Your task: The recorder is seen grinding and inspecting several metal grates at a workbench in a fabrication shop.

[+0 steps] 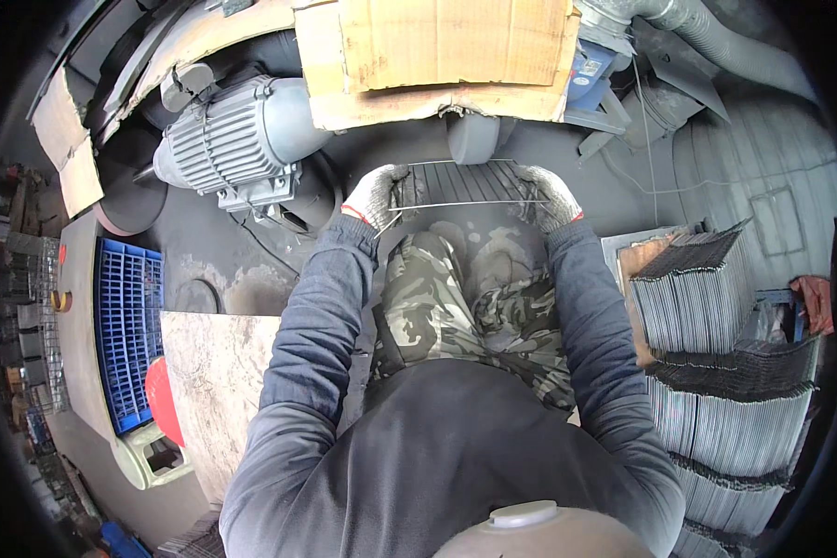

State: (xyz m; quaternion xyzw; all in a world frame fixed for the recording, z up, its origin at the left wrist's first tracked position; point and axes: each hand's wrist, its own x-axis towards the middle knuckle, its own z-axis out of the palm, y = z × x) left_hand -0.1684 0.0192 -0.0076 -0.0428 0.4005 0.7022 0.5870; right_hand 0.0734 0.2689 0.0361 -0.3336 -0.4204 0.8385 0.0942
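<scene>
A flat metal wire rack [465, 184] with thin parallel bars is stretched level between my two hands, above my knees. My left hand [378, 193], in a whitish knit glove with a dark, dirty palm and red cuff edge, is closed round the rack's left end. At the opposite end my right hand [552, 197], gloved the same way, grips the rack. The rack's far edge lies at a grey wheel [473, 139] that sticks out below a cardboard shield [456, 51]; whether the two touch, I cannot tell.
A grey electric motor [232, 135] stands at the far left. Stacks of similar wire racks [693, 307] rise by my right arm. To my left are a stained board [216, 363], a blue plastic crate [132, 325] and a pale green stool [147, 460]. A duct hose [744, 39] runs far right.
</scene>
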